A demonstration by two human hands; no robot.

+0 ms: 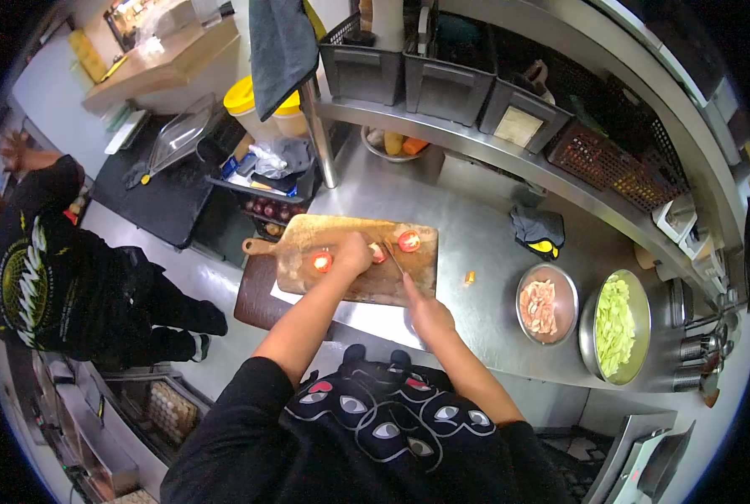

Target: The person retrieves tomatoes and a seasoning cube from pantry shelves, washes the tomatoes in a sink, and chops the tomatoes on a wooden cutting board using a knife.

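On a wooden cutting board [308, 231] my left hand [355, 253] is closed on a tomato piece [377, 253], most of it hidden by the fingers. Just right of that piece stands the blade of a knife [395, 259], its handle wrapped by my right hand [430, 321]. One cut tomato half [322, 262] lies to the left of my left hand, its cut face up. Another tomato half [409, 241] rests near the board's upper right part.
Bowls of pale pink meat [539, 307] and chopped green vegetable [613, 326] stand at right. A dark cloth [538, 230] and small orange scrap [470, 277] lie on the steel counter [476, 218]. Another person [56, 260] stands at left. A metal post [318, 134] rises behind the board.
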